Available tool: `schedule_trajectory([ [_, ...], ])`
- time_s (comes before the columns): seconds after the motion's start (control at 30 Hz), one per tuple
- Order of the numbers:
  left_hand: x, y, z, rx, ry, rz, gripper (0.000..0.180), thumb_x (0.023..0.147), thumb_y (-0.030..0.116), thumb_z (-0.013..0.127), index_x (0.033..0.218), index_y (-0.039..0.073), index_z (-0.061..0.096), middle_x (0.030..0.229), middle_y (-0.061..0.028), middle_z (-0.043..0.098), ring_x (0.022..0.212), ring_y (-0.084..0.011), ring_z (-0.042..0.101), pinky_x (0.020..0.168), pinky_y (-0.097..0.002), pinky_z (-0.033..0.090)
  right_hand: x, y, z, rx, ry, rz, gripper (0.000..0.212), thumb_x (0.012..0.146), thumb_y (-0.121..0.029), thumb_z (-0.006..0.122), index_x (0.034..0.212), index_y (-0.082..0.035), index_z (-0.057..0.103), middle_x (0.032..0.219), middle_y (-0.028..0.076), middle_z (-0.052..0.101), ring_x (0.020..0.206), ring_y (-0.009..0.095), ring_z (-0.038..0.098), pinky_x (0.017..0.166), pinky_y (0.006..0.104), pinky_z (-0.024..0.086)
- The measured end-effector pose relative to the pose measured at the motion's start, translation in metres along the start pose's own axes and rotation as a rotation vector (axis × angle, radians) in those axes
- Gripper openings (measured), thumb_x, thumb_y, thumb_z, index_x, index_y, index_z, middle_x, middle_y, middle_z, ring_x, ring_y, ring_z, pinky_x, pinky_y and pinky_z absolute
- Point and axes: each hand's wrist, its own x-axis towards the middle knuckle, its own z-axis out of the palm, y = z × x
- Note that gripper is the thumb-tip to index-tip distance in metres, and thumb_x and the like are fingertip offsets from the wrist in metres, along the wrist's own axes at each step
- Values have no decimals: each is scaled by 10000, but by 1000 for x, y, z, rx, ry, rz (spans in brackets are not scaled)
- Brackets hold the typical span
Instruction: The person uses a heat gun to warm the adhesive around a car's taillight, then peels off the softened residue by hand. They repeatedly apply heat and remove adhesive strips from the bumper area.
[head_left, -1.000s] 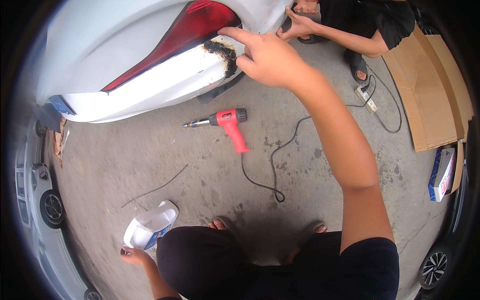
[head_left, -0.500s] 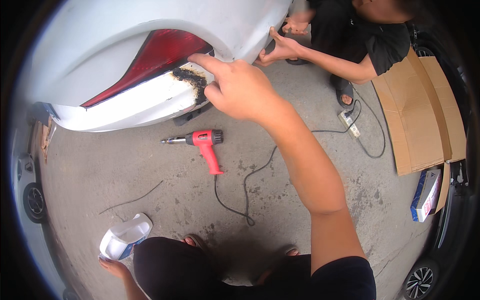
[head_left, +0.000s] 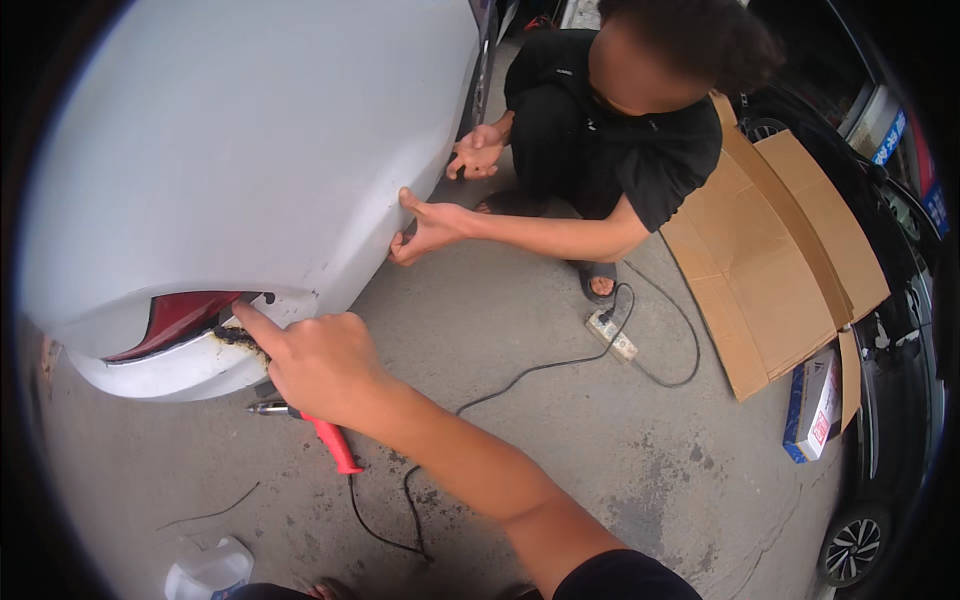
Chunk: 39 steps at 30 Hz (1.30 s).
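My right hand (head_left: 325, 365) reaches up to the white car's bumper (head_left: 180, 375), index finger stretched out and the other fingers curled in. Its fingertip is at the outer end of the red lamp (head_left: 180, 320), beside a charred, crumbly patch (head_left: 240, 340). I see nothing held in this hand. My left hand is out of view. Below my right hand, a red heat gun (head_left: 332, 445) lies on the floor, its body partly hidden by my hand and wrist. A white plastic jug (head_left: 212, 570) is cut off by the lower edge.
A crouching person in black (head_left: 610, 130) has both hands at the bumper's side edge. A black cord runs to a white power strip (head_left: 612, 335). Flattened cardboard (head_left: 755, 260) and a blue-and-white box (head_left: 812, 405) lie beside a dark car (head_left: 890, 370) at right.
The view has swung up and right, showing more of the car and the other person. My right finger stays by the lamp's end. My left hand, earlier at the jug, has left the view.
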Motion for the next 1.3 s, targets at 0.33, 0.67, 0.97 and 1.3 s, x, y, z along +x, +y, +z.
schedule_trajectory([
  [0.33, -8, -18, -24, -11, -416, -232, 1039, 743, 38, 618, 1638, -50, 98, 1677, -298, 139, 1576, -462, 182, 1309, -463, 198, 7, -4, -19, -39, -117, -12, 685, 828, -132, 638, 1504, -220, 572, 598, 87, 651, 547, 324, 665, 550, 450, 537],
  [0.67, -17, 3, -38, -92, -256, -11, 860, 838, 90, 649, 1589, -65, 259, 1620, -297, 296, 1504, -465, 341, 1253, -476, 322, 13, -19, -39, 14, -314, 140, 751, 860, -175, 612, 1582, -317, 462, 671, 103, 683, 645, 341, 687, 647, 480, 558],
  [0.97, -12, 6, -77, -73, -170, 105, 390, 1002, 228, 578, 1280, -32, 663, 1268, -240, 687, 1138, -448, 643, 965, -512, 515, 33, -64, -79, -163, -556, 257, 770, 872, -181, 614, 1608, -292, 417, 978, 165, 750, 901, 338, 731, 800, 468, 590],
  [1.3, 13, 6, -54, -145, -159, 80, 409, 1059, 321, 595, 972, -68, 689, 905, -283, 707, 831, -463, 682, 722, -543, 511, 42, -78, -81, -326, -593, 238, 689, 902, -216, 610, 1577, -227, 470, 1137, 148, 767, 1044, 337, 742, 855, 496, 603],
])
